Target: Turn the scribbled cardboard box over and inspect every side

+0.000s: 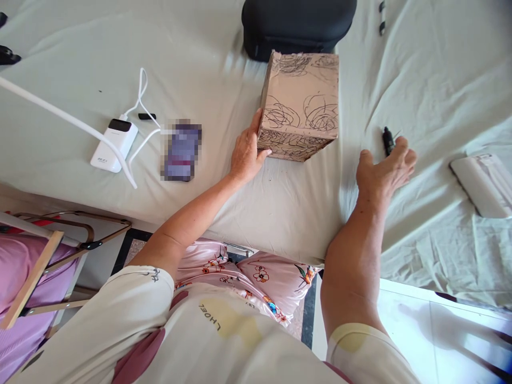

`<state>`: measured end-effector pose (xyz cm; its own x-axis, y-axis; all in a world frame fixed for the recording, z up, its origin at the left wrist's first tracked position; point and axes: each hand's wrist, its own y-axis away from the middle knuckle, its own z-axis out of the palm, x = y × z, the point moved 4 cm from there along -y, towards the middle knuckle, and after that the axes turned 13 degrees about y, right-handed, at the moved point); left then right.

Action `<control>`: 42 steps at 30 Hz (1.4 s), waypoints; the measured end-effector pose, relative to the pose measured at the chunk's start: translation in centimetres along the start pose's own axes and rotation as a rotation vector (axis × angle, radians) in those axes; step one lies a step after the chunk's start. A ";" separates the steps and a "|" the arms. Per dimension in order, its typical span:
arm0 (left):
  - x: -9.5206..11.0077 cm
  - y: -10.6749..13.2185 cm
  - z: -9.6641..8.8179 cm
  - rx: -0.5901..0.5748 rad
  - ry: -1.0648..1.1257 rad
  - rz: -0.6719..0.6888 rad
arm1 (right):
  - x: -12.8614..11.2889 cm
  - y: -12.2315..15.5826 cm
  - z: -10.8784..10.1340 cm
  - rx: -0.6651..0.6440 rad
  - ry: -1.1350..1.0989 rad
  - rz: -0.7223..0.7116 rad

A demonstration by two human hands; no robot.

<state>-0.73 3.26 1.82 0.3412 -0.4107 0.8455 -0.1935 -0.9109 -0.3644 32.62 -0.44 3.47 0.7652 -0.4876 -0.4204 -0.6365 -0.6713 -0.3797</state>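
Note:
A brown cardboard box (302, 106) stands on the cloth-covered table, its visible faces covered in black scribbled loops. My left hand (247, 152) grips its near left side, the thumb at the lower front edge and the fingers along the left face. To the right of the box, my right hand (387, 169) reaches over the cloth with thumb and fingers apart. A black marker (387, 140) lies just beyond, its lower end partly hidden by the index finger. The right fingers are not closed around it.
Behind the box sits a black case (298, 24). On the left are a white power bank (114, 146) with a cable and a blurred phone (184, 152). A white object (486, 184) lies at right, a pen (382, 18) at far right. A folding chair (52, 266) stands lower left.

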 end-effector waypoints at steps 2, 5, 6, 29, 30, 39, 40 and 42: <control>0.1 0.0 0.0 0.010 0.013 -0.007 | 0.9 -0.3 0.4 -0.038 0.046 0.098; 0.1 0.1 0.1 0.013 0.017 -0.038 | 0.9 0.2 0.4 -0.085 0.020 0.088; 0.1 0.1 0.1 0.014 0.017 -0.051 | 0.6 0.4 0.3 -0.088 -0.002 0.059; -0.1 0.2 0.2 0.043 0.027 -0.119 | -1.5 0.8 -0.8 -0.059 -0.057 0.026; -0.1 0.2 0.2 0.039 0.019 -0.124 | -1.8 0.9 -0.9 -0.045 -0.077 0.009; -0.4 0.2 0.2 0.032 -0.003 -0.123 | -4.3 1.9 -1.7 0.082 -0.498 -0.237; -0.5 0.3 0.1 0.040 0.003 -0.115 | -4.7 2.2 -2.1 0.113 -0.533 -0.267; -0.6 0.3 0.1 0.044 0.009 -0.105 | -5.6 3.0 -2.9 0.156 -0.562 -0.294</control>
<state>-0.90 3.22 1.15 0.3494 -0.3128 0.8832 -0.1165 -0.9498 -0.2903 26.67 -1.35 7.11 0.7693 0.0987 -0.6312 -0.4472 -0.6225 -0.6423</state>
